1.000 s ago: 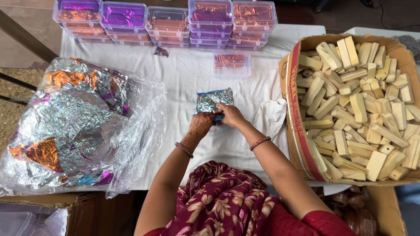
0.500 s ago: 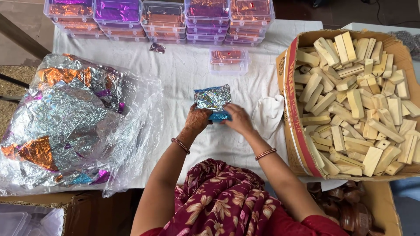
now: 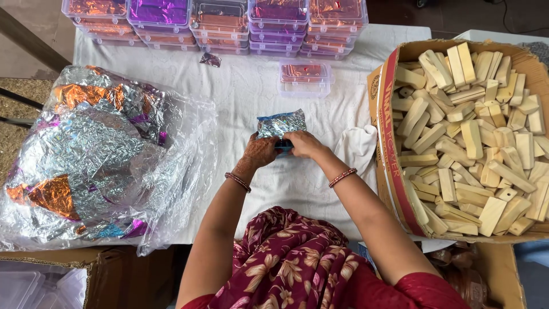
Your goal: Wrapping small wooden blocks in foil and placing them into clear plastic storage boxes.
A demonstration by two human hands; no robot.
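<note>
Since a second ago, both hands are staying put. Left hand [image 3: 260, 151] and right hand [image 3: 303, 143] are pinching one silver foil sheet [image 3: 280, 123], fingers curled shut, on the white cloth [image 3: 240, 97]. Its long axis is running left-right. One lone clear box [image 3: 304, 78] is sitting beyond; one carton of wooden blocks [image 3: 474, 131] right.

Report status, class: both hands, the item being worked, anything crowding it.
Left hand and right hand both gripping the foil sheet on the white cloth. Small plastic box beyond, apart. Nothing crowding.
</note>
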